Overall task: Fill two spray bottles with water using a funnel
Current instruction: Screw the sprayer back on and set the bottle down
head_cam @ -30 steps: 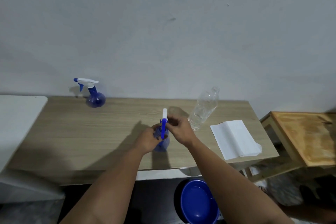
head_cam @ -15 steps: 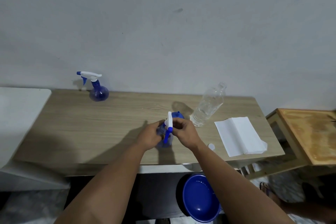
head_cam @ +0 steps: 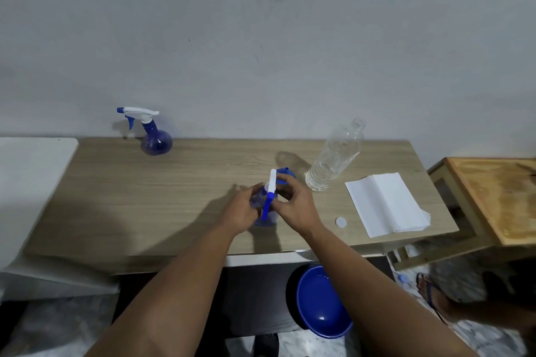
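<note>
The left hand [head_cam: 240, 211] holds the round body of the near spray bottle [head_cam: 265, 216] at the middle of the worktop [head_cam: 174, 197]. The right hand [head_cam: 295, 206] pinches its white spray top [head_cam: 272, 185]. The blue funnel [head_cam: 285, 175] sits just behind. The other spray bottle [head_cam: 153, 136] stands at 10 o'clock, the clear water bottle [head_cam: 333, 159] at 2 o'clock.

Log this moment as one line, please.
step: spray head at near spray bottle | left hand: grips bottle | right hand: grips spray head | far spray bottle: assembled

Wood table [head_cam: 179, 211]: spray btl [head_cam: 155, 139] far left of my fingers; water btl [head_cam: 333, 159], cap [head_cam: 340, 222], tissue [head_cam: 385, 204] to right.
</note>
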`<action>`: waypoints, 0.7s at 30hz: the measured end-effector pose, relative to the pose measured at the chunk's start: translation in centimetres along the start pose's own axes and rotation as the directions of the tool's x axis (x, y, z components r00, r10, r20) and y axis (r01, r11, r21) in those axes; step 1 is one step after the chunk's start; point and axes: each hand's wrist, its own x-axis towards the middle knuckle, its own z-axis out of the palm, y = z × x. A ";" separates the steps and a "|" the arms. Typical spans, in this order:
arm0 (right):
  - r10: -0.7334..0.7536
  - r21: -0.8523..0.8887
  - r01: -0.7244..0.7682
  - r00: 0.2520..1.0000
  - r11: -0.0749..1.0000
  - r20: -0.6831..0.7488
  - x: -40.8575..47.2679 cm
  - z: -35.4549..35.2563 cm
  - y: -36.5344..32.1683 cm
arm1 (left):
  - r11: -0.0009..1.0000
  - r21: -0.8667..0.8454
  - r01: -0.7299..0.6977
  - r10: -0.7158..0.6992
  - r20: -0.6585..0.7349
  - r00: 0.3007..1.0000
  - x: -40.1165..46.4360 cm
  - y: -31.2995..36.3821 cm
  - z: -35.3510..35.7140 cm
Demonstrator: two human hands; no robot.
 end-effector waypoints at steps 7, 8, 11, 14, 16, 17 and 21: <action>0.036 0.062 -0.033 0.998 0.998 -0.049 -0.5 0.1 -0.1 | 1.000 -0.008 -0.004 0.004 -0.007 1.000 -0.3 0.9 0.1; 0.033 0.071 -0.030 0.999 0.997 -0.036 -0.7 0.1 -0.2 | 1.000 -0.013 -0.008 0.008 0.002 1.000 -0.3 0.8 0.0; -0.003 0.056 0.003 1.000 0.998 -0.003 -0.8 -0.1 0.1 | 1.000 -0.005 -0.018 0.018 -0.009 1.000 -0.4 0.5 -0.1; 0.011 0.044 -0.010 1.000 0.999 -0.028 -0.8 -0.2 0.4 | 1.000 -0.030 -0.010 0.010 -0.007 1.000 -0.5 0.7 0.0; 0.014 0.060 -0.012 1.000 0.998 -0.018 -0.8 -0.1 0.3 | 0.999 -0.038 -0.011 0.011 -0.013 1.000 -0.6 1.0 0.0; 0.014 0.065 -0.013 1.000 0.998 -0.012 -0.8 -0.1 0.2 | 1.000 -0.027 -0.015 0.014 -0.010 1.000 -0.5 1.0 0.0; 0.032 0.021 -0.030 0.997 0.999 -0.077 -0.6 0.0 0.7 | 0.999 -0.032 0.012 -0.012 0.017 1.000 -0.3 0.3 -0.1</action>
